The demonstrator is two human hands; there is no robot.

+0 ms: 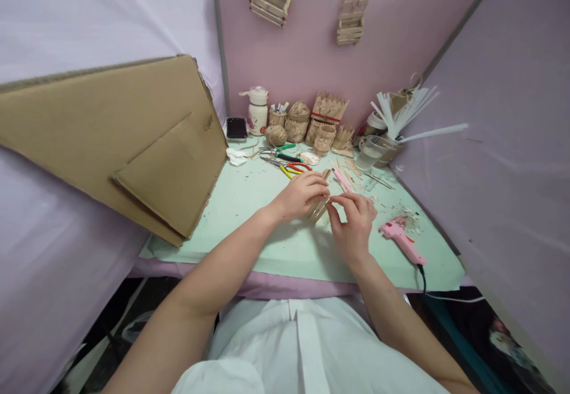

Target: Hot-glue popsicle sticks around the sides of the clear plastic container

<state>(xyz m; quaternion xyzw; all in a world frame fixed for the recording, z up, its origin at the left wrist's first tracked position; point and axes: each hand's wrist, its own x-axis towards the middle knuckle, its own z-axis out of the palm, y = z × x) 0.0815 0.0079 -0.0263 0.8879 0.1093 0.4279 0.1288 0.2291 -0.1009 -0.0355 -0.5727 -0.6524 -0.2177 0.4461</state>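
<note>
A small piece of wooden sticks (pixel 317 211) is held between two bare hands, over the middle of a pale green tabletop (pixel 240 210). It is steadied by the left hand (pixel 305 193), whose fingers are curled over its upper left side. By the right hand (pixel 354 219), thumb and forefinger are brought nearly together at its right edge — whether anything is gripped between those tips cannot be told.

Just beyond the hands, red-and-yellow pliers (pixel 293 170) and a pink cutter (pixel 342 180) are laid down. To the right, a pink glue gun (pixel 403 242) is set near scattered scraps (pixel 412 221). At the back, a white bottle (pixel 257 112) and a twine ball (pixel 276 135) are lined up; at left, a large cardboard panel (pixel 111 121) is propped.
</note>
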